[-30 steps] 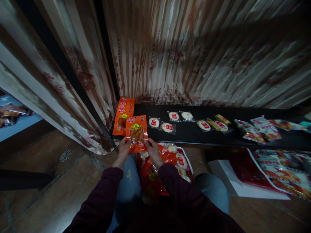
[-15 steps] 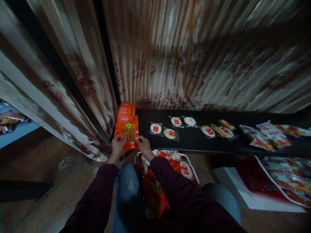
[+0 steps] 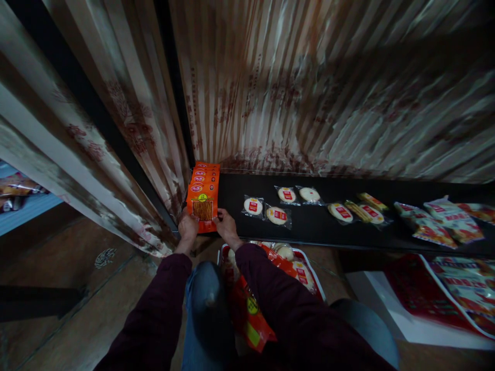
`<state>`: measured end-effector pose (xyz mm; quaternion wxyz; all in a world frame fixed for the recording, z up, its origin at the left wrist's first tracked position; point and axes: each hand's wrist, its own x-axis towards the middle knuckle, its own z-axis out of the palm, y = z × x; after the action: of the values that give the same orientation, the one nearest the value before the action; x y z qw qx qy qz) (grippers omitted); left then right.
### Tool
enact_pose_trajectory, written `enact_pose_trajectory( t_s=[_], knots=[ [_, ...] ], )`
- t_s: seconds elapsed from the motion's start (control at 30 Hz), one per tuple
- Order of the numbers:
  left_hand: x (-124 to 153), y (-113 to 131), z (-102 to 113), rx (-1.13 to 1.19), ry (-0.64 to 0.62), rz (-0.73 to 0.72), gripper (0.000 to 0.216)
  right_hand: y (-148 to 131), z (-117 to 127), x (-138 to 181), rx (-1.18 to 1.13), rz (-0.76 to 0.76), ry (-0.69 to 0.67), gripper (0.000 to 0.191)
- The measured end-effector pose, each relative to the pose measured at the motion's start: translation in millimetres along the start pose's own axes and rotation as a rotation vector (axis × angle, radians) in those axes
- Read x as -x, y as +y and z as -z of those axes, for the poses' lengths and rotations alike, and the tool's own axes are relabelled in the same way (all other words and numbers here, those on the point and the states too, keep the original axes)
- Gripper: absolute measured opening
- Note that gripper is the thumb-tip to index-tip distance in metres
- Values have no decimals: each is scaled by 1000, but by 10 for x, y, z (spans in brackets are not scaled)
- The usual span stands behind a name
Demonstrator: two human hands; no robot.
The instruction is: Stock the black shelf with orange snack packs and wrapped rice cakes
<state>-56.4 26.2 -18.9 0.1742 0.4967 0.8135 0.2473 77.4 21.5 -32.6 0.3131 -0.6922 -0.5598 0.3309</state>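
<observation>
The left hand (image 3: 188, 225) and right hand (image 3: 226, 225) are grasping one orange packet (image 3: 203, 208) by its lower side edges; it is overlapping similar packets (image 3: 209, 169) at the left end of one black shelf (image 3: 309, 228), four wrapped white discs (image 3: 253, 206) lying nearest.

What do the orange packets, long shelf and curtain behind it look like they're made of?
Orange packets: probably thin, slightly glossy printed plastic film, with what looks like a clear window. Shelf: smooth, dark surface; painted metal or laminate, I can't tell. Curtain: likely thin printed fabric, judging by its folds.
</observation>
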Motion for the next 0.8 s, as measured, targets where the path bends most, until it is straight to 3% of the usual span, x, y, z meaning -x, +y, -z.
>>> enact_pose_trajectory(
  t_s=[0.33, 0.57, 0.8],
  knots=[
    [47, 19, -73, -186, 180, -145, 40, -65, 55, 57, 103, 71, -19, 54],
    [92, 2, -116, -297, 239, -320, 41, -17, -4, 71, 177, 156, -1, 49],
    [121, -12, -295, -302, 189, -465, 55, 37, 11, 86, 240, 242, -6, 46]
  ],
)
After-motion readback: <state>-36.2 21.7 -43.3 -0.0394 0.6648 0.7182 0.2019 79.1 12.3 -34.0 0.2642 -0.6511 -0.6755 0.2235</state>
